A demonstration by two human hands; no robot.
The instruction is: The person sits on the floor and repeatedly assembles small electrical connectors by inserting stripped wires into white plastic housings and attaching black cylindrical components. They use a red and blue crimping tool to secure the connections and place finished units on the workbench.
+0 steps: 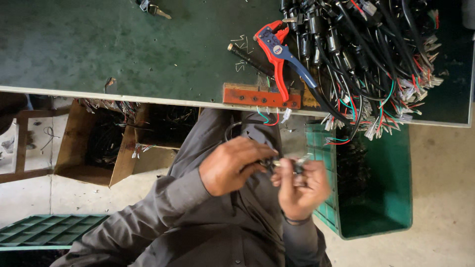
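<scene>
Grey sleeves (163,217) lie nearest. Both hands, left (232,165) and right (299,185), pinch a small black connector (284,164) below the desk (123,54) edge. Best keep the grip steady and the wires untwisted.

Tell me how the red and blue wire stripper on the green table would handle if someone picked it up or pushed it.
The wire stripper looks rigid, so it should lift in one piece, though its two handles would probably squeeze together. Lying flat on the table, it would likely slide rather than roll. Its handle reaches the orange block at the table's edge, which could stop a push.
</scene>
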